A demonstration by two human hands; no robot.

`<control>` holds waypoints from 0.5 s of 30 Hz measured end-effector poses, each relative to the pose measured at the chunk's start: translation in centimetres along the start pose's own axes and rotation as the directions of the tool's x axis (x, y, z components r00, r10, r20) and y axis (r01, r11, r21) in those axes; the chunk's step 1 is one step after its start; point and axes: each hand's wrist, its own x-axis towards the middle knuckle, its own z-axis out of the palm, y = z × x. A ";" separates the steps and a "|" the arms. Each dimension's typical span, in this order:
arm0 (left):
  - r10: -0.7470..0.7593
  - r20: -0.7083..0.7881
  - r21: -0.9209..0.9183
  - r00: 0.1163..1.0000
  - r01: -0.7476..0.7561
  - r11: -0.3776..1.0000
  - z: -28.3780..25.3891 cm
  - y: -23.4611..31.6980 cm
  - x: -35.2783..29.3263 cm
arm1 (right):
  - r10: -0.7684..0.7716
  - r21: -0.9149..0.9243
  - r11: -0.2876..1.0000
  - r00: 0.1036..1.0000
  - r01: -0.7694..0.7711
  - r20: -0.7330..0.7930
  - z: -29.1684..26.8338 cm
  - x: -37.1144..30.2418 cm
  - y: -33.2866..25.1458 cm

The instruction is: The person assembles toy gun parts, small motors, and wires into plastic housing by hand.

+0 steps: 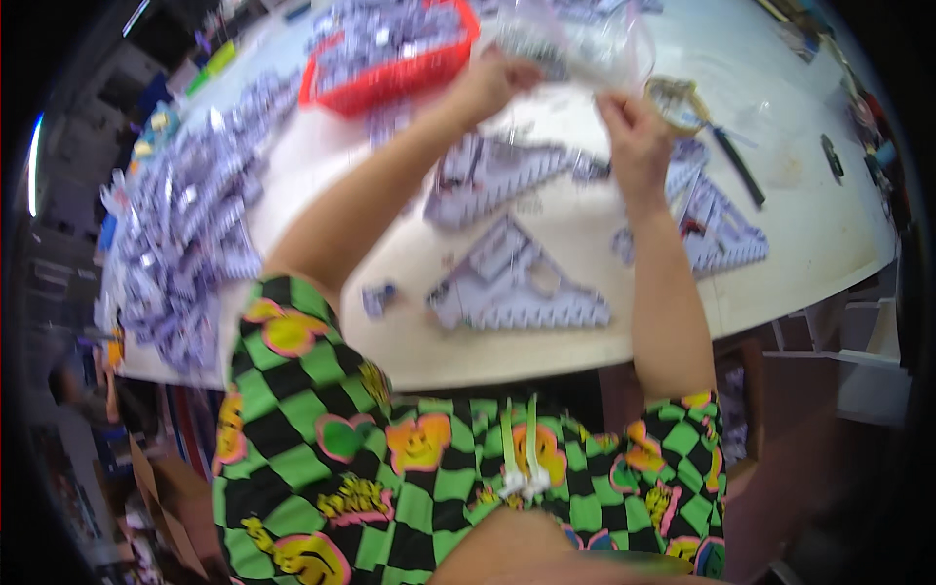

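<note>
A clear plastic bag (604, 44) with small greyish pieces in it lies at the far side of the table, between my hands. My left hand (492, 88) reaches to its left side with the fingers closed at the bag's edge. On the right, my right hand (636, 136) pinches the bag's near edge between thumb and fingers. Below them lie flat purple-grey triangular parts with toothed edges: one upper triangular part (487, 180), one nearer me (522, 283) and one beside my right forearm (721, 229). A small purple-grey piece (378, 300) sits at the left.
A red basket (390, 93) heaped with purple-grey parts stands at the far left. A large pile of similar parts (185, 234) covers the table's left side. Right of my right hand are a round tan container (678, 102) and a black-handled tool (738, 168). The white table (390, 351) has a curved front edge.
</note>
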 end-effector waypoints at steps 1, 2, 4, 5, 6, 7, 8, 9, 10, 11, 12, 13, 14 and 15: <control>-0.149 0.048 -0.051 0.988 0.151 0.987 -2.9 0.4 -1.7 | 0.027 0.014 1.000 0.998 -0.027 0.053 0.4 -0.5 -0.7; -0.196 0.091 0.047 0.976 0.192 0.980 -5.4 2.6 -3.4 | 0.056 0.016 0.998 0.993 -0.058 0.102 0.4 -0.9 -0.9; -0.330 -0.118 -0.138 0.937 0.313 0.940 -9.3 2.2 -6.9 | -0.029 0.216 0.976 0.985 -0.009 0.172 1.7 -0.9 2.0; -0.350 -0.145 -0.253 0.926 0.307 0.917 -10.9 1.7 -10.6 | -0.046 0.261 0.965 0.971 -0.017 0.234 3.0 -3.1 1.8; -0.340 -0.132 -0.382 0.931 0.269 0.884 -11.4 1.2 -13.4 | -0.050 0.267 0.963 0.966 -0.020 0.255 2.5 -5.1 1.1; -0.362 -0.145 -0.393 0.921 0.282 0.875 -12.9 1.1 -16.4 | -0.045 0.308 0.950 0.955 -0.050 0.294 3.3 -6.8 0.3; -0.405 -0.146 -0.344 0.903 0.337 0.876 -14.0 1.1 -19.5 | -0.042 0.303 0.951 0.948 -0.058 0.315 4.3 -8.8 -0.8; -0.449 -0.156 -0.287 0.880 0.394 0.873 -15.4 1.5 -22.8 | 0.005 0.319 0.939 0.932 -0.129 0.362 5.5 -10.6 -2.0; -0.473 -0.189 -0.289 0.861 0.412 0.864 -16.7 2.0 -26.6 | 0.042 0.339 0.919 0.904 -0.201 0.425 6.9 -12.4 -4.5; -0.516 -0.244 -0.357 0.821 0.418 0.835 -17.6 2.5 -30.2 | 0.062 0.299 0.927 0.876 -0.229 0.477 8.1 -14.3 -7.2; -0.551 -0.290 -0.431 0.783 0.407 0.805 -17.6 3.2 -33.1 | 0.051 0.299 0.926 0.863 -0.229 0.502 8.7 -15.7 -9.6; -0.591 -0.294 -0.440 0.751 0.443 0.781 -17.0 3.3 -35.1 | 0.017 0.287 0.931 0.810 -0.228 0.587 8.7 -17.1 -10.9; -0.594 -0.286 -0.450 0.752 0.442 0.776 -16.4 2.9 -37.0 | -0.016 0.276 0.934 0.748 -0.226 0.664 9.0 -18.2 -11.7; -0.604 -0.297 -0.510 0.739 0.412 0.755 -15.8 2.6 -39.0 | -0.117 0.254 0.962 0.689 -0.101 0.716 9.4 -19.3 -12.1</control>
